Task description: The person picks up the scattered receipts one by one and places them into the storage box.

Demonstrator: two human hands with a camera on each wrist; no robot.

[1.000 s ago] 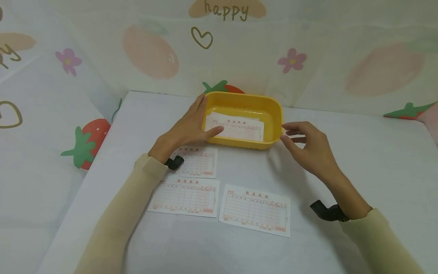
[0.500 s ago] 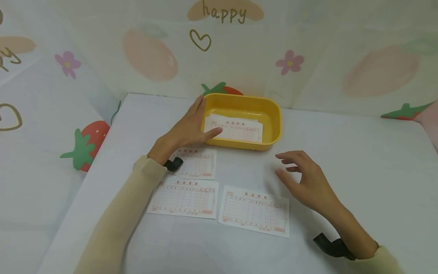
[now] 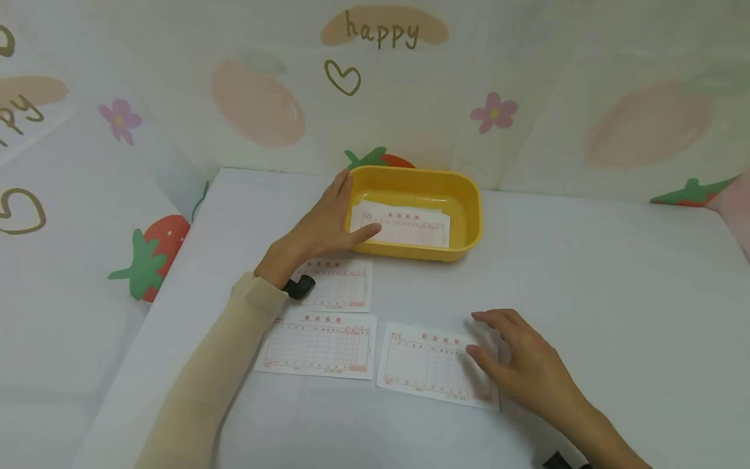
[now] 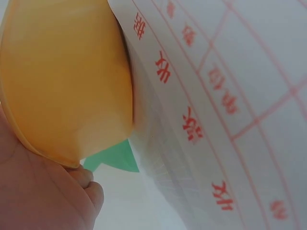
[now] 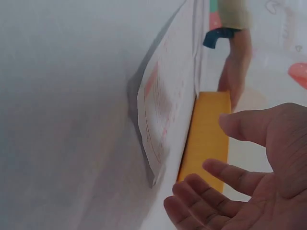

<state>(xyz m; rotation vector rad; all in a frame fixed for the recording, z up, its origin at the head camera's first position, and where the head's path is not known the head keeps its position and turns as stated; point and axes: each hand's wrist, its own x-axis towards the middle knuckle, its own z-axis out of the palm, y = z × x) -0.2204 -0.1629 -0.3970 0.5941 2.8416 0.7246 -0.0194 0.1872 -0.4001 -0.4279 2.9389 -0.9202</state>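
Observation:
A yellow plastic basin [image 3: 465,221] stands near the back of the table with paper receipt slips [image 3: 404,228] inside it. At its left end my left hand [image 3: 319,225] holds the basin, thumb over the front rim and fingers along the side. My right hand [image 3: 530,365] hovers over the right edge of a receipt slip [image 3: 433,365], fingers loosely bent and nothing held. In the right wrist view, the fingers of the right hand [image 5: 240,177] are spread apart from that slip, whose near edge lifts slightly.
Two more receipt slips, one in front [image 3: 316,348] and one behind [image 3: 340,286], lie left of centre; the left forearm partly covers them. A white cloth covers the table [image 3: 615,293]. Behind it hangs a patterned backdrop [image 3: 410,98].
My right hand has left the basin's right end and moved towards me, down to the front right slip. The left hand has stayed on the basin. The view has tilted slightly.

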